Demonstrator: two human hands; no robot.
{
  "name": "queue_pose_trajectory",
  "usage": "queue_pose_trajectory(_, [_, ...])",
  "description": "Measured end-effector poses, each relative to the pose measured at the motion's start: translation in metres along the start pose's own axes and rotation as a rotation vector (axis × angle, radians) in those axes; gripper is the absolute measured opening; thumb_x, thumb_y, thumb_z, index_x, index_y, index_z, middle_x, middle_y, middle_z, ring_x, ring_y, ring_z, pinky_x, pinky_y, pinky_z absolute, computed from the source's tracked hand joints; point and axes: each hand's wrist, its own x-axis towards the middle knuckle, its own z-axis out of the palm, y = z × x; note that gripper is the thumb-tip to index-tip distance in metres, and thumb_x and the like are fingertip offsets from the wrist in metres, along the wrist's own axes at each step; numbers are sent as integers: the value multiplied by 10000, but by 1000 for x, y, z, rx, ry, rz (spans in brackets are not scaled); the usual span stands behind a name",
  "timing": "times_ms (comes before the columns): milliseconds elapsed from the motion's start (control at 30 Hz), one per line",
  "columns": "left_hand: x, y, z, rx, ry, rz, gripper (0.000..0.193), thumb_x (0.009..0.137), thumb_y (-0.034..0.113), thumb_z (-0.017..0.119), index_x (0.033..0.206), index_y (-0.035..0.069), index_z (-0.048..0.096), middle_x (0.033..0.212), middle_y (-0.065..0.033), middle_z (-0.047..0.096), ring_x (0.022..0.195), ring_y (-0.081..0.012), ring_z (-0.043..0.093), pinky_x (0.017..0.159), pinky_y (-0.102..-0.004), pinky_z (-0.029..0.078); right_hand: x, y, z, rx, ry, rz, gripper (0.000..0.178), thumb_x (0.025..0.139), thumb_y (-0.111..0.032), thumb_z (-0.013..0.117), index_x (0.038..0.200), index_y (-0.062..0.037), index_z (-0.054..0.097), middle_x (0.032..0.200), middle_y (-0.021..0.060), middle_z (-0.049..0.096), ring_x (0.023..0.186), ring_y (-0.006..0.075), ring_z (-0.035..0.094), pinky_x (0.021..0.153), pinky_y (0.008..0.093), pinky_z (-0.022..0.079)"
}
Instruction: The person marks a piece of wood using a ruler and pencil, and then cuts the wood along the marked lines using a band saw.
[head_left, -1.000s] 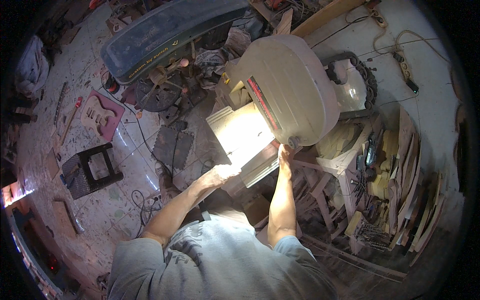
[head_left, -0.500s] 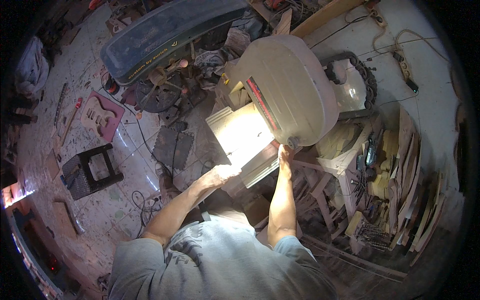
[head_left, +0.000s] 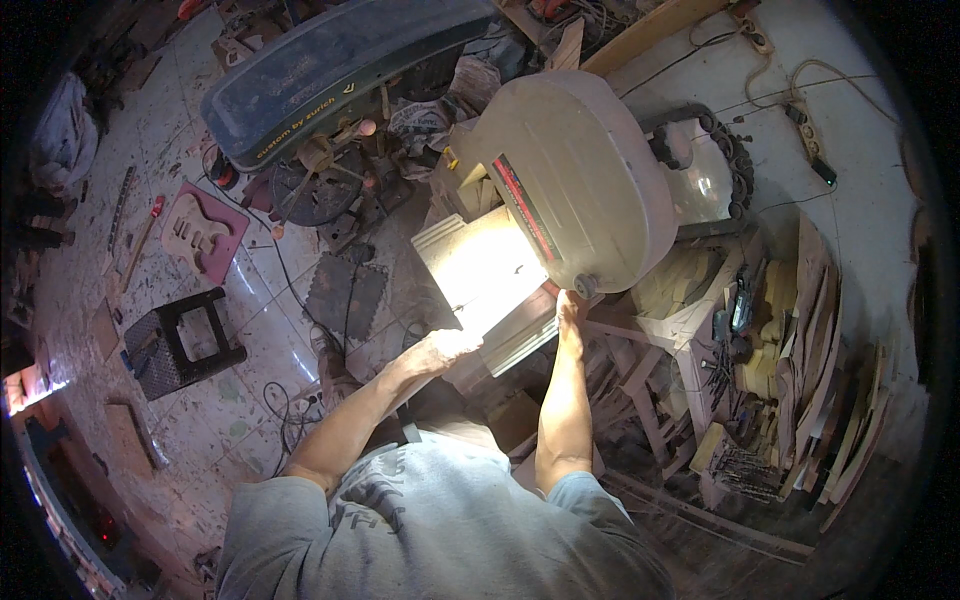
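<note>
A large beige machine with a rounded cover (head_left: 590, 170) stands in front of me. Its flat table (head_left: 475, 265) glares under a bright lamp, with a grooved front edge. At the table's near left corner rests my left hand (head_left: 452, 347), fingers curled closed; what they grip, if anything, is hidden. My right hand (head_left: 571, 308) reaches up beside the table's right side, just under the round knob (head_left: 586, 285) on the cover. The cover and knob hide most of its fingers, and I cannot make out anything in them.
A pale guitar body (head_left: 195, 232) lies on a pink board at the left, near a black step stool (head_left: 185, 342). Beyond the machine sits a long dark blue case (head_left: 340, 75). Wood pieces (head_left: 800, 350) crowd the right side. Cables (head_left: 285, 410) trail over the floor.
</note>
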Motion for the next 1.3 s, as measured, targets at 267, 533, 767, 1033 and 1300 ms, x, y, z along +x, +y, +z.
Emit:
queue_pose_trajectory(267, [1, -2, 0, 51, 22, 54, 274, 927, 95, 479, 1133, 13, 639, 1132, -151, 661, 1041, -283, 635, 904, -353, 507, 0, -1, 0, -44, -2, 19, 315, 876, -233, 587, 1123, -40, 568, 1189, 166, 550, 1108, 323, 516, 967, 448, 394])
queue_pose_trajectory(533, [3, 5, -4, -6, -10, -33, 274, 932, 114, 485, 1135, 13, 639, 1131, -148, 662, 1035, -285, 638, 899, -357, 509, -1, 3, 1, 65, -19, 60, 318, 876, -239, 587, 1123, -40, 568, 1191, 166, 549, 1110, 324, 513, 969, 447, 392])
queue_pose_trajectory(767, [3, 0, -4, -92, -7, -21, 305, 885, 83, 527, 1167, 5, 613, 1155, -175, 641, 1030, -307, 636, 878, -368, 520, -2, 4, 0, 112, -13, 74, 321, 876, -245, 587, 1123, -40, 568, 1193, 166, 547, 1112, 325, 511, 971, 446, 390])
queue_pose_trajectory(1033, [4, -1, -1, -78, -27, -56, 356, 816, 24, 578, 1170, 7, 608, 1158, -183, 636, 1035, -325, 632, 867, -378, 525, -1, 5, 0, 125, -12, 88, 324, 877, -251, 588, 1123, -41, 567, 1195, 166, 546, 1115, 326, 509, 973, 445, 388])
queue_pose_trajectory(1300, [4, -6, 0, 65, -9, 60, 326, 873, 11, 490, 1168, 40, 624, 1146, -138, 656, 1036, -284, 639, 910, -347, 517, 1, 4, -2, 128, -12, 106, 328, 877, -256, 588, 1123, -41, 567, 1197, 166, 545, 1117, 327, 507, 975, 445, 386])
